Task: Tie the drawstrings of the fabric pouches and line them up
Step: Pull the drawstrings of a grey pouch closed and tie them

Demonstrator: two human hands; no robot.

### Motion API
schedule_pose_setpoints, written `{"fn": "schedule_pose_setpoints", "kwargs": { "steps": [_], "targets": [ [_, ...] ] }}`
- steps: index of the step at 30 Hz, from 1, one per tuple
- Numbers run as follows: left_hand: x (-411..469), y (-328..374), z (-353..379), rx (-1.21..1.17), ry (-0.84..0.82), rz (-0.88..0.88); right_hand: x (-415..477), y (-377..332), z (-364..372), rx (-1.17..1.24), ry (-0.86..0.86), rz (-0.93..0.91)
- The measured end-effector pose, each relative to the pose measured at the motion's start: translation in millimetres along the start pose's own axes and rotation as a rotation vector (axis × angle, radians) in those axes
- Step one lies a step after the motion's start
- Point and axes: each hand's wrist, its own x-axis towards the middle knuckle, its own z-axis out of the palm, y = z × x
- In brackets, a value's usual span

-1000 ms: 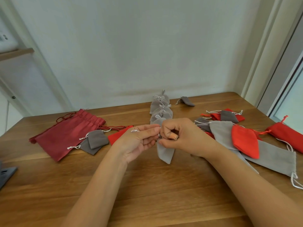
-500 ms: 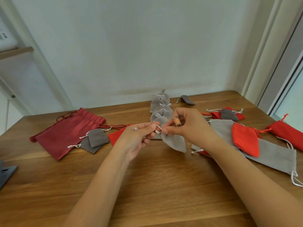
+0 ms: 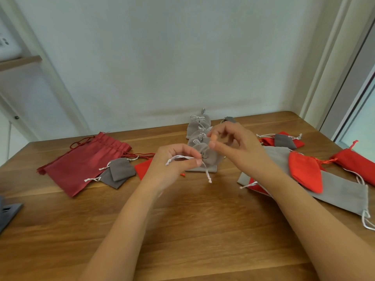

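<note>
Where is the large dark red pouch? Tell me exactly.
Head view: the large dark red pouch lies flat on the left side of the wooden table, left of the left hand, small dark grey pouches against its right edge.

Head-worn view looks forward and down onto table (image 3: 192,236)

**Surface** (image 3: 182,230): brown wooden boards, butted against a pale wall.

- 12 o'clock: a row of light grey pouches (image 3: 194,128) is laid overlapping, with bows tied.
- 1 o'clock: one small dark grey pouch (image 3: 230,119) is set apart.
- 10 o'clock: a large dark red pouch (image 3: 85,165) is spread flat, with two dark grey pouches (image 3: 118,172) overlapped at its right edge.
- 2 to 3 o'clock: red pouches (image 3: 357,165) and a long grey pouch (image 3: 343,194) are heaped loosely.
- 8 o'clock: a dark object (image 3: 8,211) is cut off by the edge.
</note>
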Motion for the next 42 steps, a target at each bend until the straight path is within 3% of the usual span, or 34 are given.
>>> {"fn": "schedule_pose_setpoints", "kwargs": {
  "steps": [6, 19, 22, 31, 42],
  "targets": [
    [-2, 1, 4, 0.027, 0.029, 0.154, -1, 1, 3, -0.022, -0.227, 0.075],
    [4, -18, 8, 0.335, 0.226, 0.342, -1, 5, 16, 0.127, -0.132, 0.133],
    [1, -12, 8, 0.285, 0.234, 0.379, 1, 4, 15, 0.321, -0.057, 0.191],
    [0, -10, 8, 0.194, 0.253, 0.388, 2, -1, 7, 0.586, -0.178, 0.290],
    [0, -14, 10, 0.204, 0.130, 0.333, 0, -5, 5, 0.170, -0.084, 0.141]
  ]
}}
